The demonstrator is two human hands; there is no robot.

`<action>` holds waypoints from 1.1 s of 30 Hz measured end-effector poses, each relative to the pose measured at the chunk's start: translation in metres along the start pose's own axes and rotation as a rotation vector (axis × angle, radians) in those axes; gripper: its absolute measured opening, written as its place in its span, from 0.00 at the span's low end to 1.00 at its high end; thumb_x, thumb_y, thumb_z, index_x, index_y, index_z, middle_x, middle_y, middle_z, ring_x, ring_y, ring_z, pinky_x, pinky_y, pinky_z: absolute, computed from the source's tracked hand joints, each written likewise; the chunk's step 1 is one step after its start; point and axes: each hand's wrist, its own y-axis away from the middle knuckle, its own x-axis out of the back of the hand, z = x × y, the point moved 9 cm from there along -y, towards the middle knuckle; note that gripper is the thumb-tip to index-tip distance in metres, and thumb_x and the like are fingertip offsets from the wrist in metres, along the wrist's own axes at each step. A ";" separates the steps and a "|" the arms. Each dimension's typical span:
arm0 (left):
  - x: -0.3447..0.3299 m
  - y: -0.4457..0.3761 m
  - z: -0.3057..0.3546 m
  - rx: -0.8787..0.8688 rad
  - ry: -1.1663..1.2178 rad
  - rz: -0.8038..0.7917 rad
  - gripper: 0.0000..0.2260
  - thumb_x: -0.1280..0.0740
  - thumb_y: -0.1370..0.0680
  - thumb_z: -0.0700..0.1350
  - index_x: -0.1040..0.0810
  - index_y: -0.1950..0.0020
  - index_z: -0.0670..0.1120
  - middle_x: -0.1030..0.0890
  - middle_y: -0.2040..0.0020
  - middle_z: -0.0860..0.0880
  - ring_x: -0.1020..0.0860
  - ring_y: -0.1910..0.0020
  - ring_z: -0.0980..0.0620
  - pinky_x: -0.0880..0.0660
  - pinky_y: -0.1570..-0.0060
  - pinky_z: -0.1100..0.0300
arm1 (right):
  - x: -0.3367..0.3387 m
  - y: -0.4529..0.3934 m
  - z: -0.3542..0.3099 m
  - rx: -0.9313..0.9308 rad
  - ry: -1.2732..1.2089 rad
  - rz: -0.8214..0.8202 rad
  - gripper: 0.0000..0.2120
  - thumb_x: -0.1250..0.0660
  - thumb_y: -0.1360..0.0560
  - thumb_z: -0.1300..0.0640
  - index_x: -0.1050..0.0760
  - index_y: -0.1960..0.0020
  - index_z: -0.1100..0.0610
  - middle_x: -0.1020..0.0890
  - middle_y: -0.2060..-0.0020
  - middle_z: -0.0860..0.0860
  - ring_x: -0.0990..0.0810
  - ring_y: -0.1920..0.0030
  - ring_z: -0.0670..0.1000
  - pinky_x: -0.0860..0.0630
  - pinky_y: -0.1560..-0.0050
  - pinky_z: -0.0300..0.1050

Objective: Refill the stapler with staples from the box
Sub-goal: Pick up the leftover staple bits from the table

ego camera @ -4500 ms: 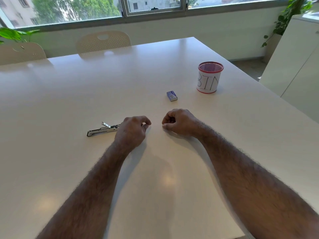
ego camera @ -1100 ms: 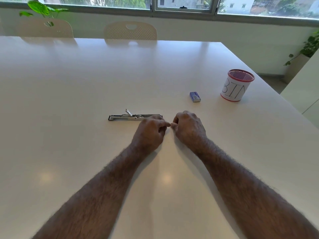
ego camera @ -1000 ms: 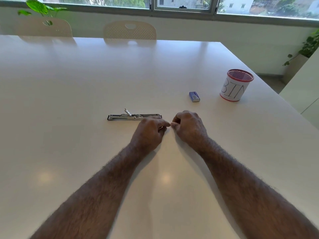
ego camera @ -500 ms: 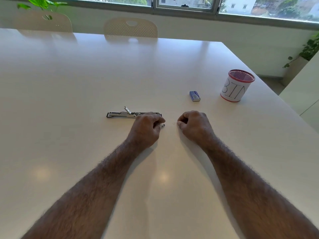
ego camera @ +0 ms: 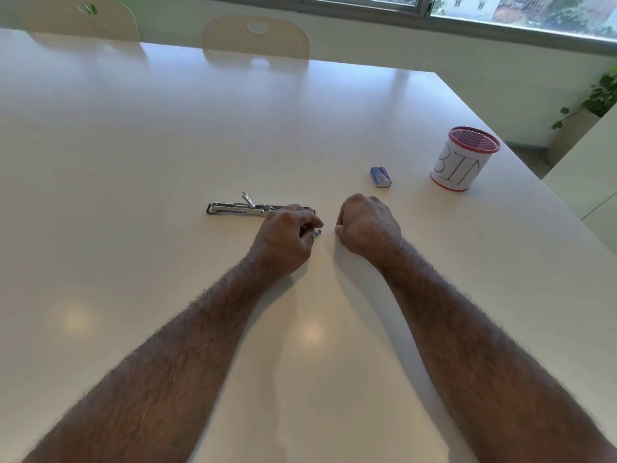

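Observation:
The metal stapler (ego camera: 233, 208) lies opened flat on the white table (ego camera: 167, 135), its right end just behind my left hand (ego camera: 287, 237). My left hand is curled, and a small silvery strip of staples (ego camera: 319, 232) sticks out from its fingertips. My right hand (ego camera: 367, 225) rests on the table a short gap to the right as a closed fist; nothing shows in it. The small blue staple box (ego camera: 380, 177) lies closed on the table beyond my right hand, untouched.
A white cup with a red mesh rim, lettered BIN (ego camera: 462, 160), stands to the right of the box near the table's right edge. Two pale chairs (ego camera: 255, 38) stand at the far side. A white cabinet (ego camera: 594, 175) is to the right.
My two hands, whose fingertips met a second ago, have drawn apart. The staple strip stays at my left fingertips. The stapler and box have not moved.

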 end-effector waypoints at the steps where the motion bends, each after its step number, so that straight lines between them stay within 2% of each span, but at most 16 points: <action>1: -0.001 0.000 0.000 -0.001 -0.001 -0.009 0.07 0.31 0.27 0.37 0.16 0.51 0.43 0.17 0.53 0.47 0.21 0.55 0.54 0.29 0.50 0.68 | -0.001 -0.001 0.000 -0.003 0.003 0.002 0.07 0.31 0.25 0.60 0.21 0.48 0.57 0.19 0.50 0.55 0.21 0.51 0.55 0.20 0.49 0.53; 6: -0.003 0.000 -0.001 -0.001 -0.018 -0.034 0.08 0.30 0.26 0.39 0.16 0.49 0.44 0.18 0.51 0.47 0.22 0.54 0.55 0.29 0.49 0.67 | 0.000 0.001 0.014 0.066 -0.196 0.045 0.05 0.30 0.26 0.55 0.17 0.54 0.55 0.16 0.57 0.51 0.20 0.55 0.50 0.22 0.53 0.46; 10: -0.004 0.000 -0.002 0.010 -0.014 -0.042 0.08 0.30 0.26 0.39 0.16 0.48 0.43 0.18 0.50 0.47 0.20 0.52 0.51 0.25 0.47 0.62 | -0.001 0.000 0.051 -0.053 -0.534 0.039 0.05 0.30 0.25 0.54 0.18 0.59 0.51 0.18 0.64 0.44 0.21 0.62 0.45 0.23 0.58 0.39; 12: -0.004 -0.001 -0.003 0.015 -0.010 -0.042 0.08 0.30 0.26 0.39 0.16 0.48 0.43 0.18 0.50 0.47 0.20 0.52 0.51 0.26 0.47 0.63 | 0.005 -0.001 0.053 0.021 -0.450 0.080 0.04 0.30 0.25 0.56 0.20 0.58 0.50 0.19 0.63 0.42 0.22 0.61 0.44 0.26 0.57 0.34; 14: -0.003 -0.001 -0.003 0.017 -0.010 -0.042 0.08 0.30 0.26 0.39 0.16 0.48 0.43 0.18 0.50 0.47 0.20 0.52 0.51 0.26 0.47 0.64 | 0.009 0.003 0.036 0.208 -0.287 0.109 0.05 0.31 0.24 0.59 0.20 0.54 0.51 0.20 0.59 0.44 0.23 0.60 0.42 0.30 0.59 0.29; 16: -0.003 -0.001 -0.003 0.010 -0.016 -0.046 0.08 0.30 0.26 0.40 0.16 0.47 0.44 0.18 0.50 0.47 0.21 0.52 0.51 0.27 0.47 0.64 | 0.009 0.011 0.013 0.413 -0.148 0.115 0.06 0.32 0.24 0.61 0.19 0.50 0.52 0.19 0.54 0.48 0.23 0.59 0.43 0.26 0.58 0.34; 18: -0.003 -0.001 -0.002 0.002 -0.025 -0.048 0.09 0.31 0.26 0.40 0.17 0.47 0.44 0.18 0.50 0.47 0.21 0.52 0.51 0.26 0.47 0.63 | 0.006 0.020 -0.006 0.569 -0.021 0.115 0.07 0.33 0.23 0.60 0.20 0.47 0.52 0.19 0.49 0.50 0.20 0.55 0.48 0.20 0.56 0.45; 21: -0.002 -0.001 -0.002 0.000 -0.025 -0.044 0.09 0.31 0.26 0.40 0.17 0.47 0.44 0.18 0.49 0.47 0.21 0.51 0.51 0.27 0.46 0.63 | 0.004 0.025 -0.019 0.664 0.064 0.088 0.07 0.33 0.22 0.59 0.19 0.45 0.53 0.18 0.48 0.51 0.18 0.54 0.50 0.18 0.55 0.50; 24: -0.003 -0.001 -0.003 0.005 -0.016 -0.047 0.09 0.31 0.26 0.40 0.17 0.47 0.44 0.18 0.50 0.48 0.23 0.53 0.54 0.30 0.49 0.66 | 0.005 0.022 -0.018 0.595 0.094 0.101 0.08 0.35 0.21 0.58 0.18 0.48 0.56 0.18 0.52 0.52 0.19 0.56 0.51 0.19 0.55 0.52; 28: -0.003 -0.001 -0.003 0.002 -0.007 -0.040 0.08 0.31 0.26 0.39 0.16 0.48 0.44 0.18 0.52 0.48 0.25 0.57 0.57 0.31 0.51 0.68 | 0.004 0.019 0.002 0.279 -0.004 0.155 0.09 0.36 0.25 0.57 0.17 0.52 0.57 0.17 0.54 0.53 0.20 0.56 0.53 0.20 0.53 0.50; 30: -0.003 -0.001 -0.003 0.005 -0.005 -0.040 0.08 0.31 0.26 0.39 0.16 0.48 0.43 0.18 0.52 0.48 0.25 0.58 0.57 0.32 0.52 0.70 | -0.001 0.016 0.020 0.086 -0.178 0.117 0.09 0.35 0.26 0.56 0.16 0.54 0.55 0.15 0.55 0.50 0.19 0.55 0.51 0.21 0.51 0.46; 33: -0.004 -0.002 -0.004 0.013 -0.004 -0.047 0.08 0.31 0.26 0.39 0.16 0.48 0.43 0.18 0.52 0.48 0.24 0.57 0.56 0.32 0.52 0.70 | 0.003 0.013 0.047 -0.100 -0.492 0.102 0.07 0.33 0.27 0.59 0.16 0.58 0.53 0.15 0.58 0.46 0.20 0.59 0.42 0.21 0.55 0.42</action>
